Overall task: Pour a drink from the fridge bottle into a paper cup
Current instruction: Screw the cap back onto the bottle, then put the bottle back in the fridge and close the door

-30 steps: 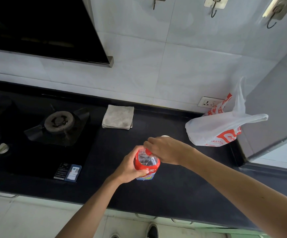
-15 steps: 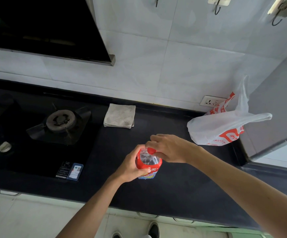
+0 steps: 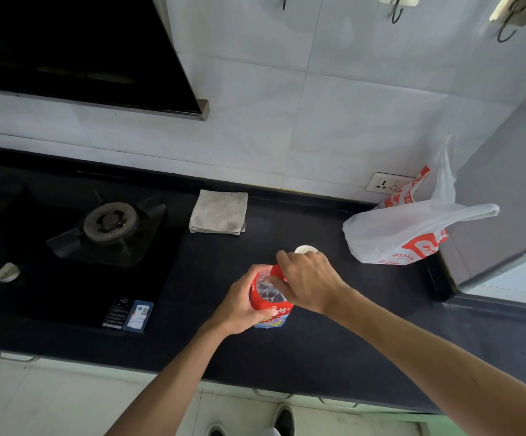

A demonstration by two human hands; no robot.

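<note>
The bottle (image 3: pixel 271 305) stands upright on the dark surface (image 3: pixel 334 350), near the middle and a little in from the front edge. Its red label wraps the shoulder, with a blue band lower down. The left hand (image 3: pixel 243 305) wraps the body from the left side, fingers curled round the label — a closed grip on the bottle. The right hand (image 3: pixel 310 283) comes over from the right and sits on the neck, its fingertips (image 3: pixel 282 258) pinched on the red cap (image 3: pixel 277 272); whether the cap is loose on the thread cannot be told.

Just behind the right hand, the white rim of the paper cup (image 3: pixel 305 248) shows above the knuckles — the rest of it is hidden, and it stands close behind the bottle.

Farther out, a folded grey cloth (image 3: pixel 218 212) lies near the back wall, well apart to the left. A white and red plastic bag (image 3: pixel 397 234) sits at the right end, against the grey side panel (image 3: pixel 507 190), with a wall socket (image 3: pixel 384 183) behind it. The gas burner (image 3: pixel 110 221) and its black hob fill the left part. Open dark surface lies between the bottle and the bag, and also in front toward the edge, below which shoes (image 3: pixel 283 420) show on the floor.
</note>
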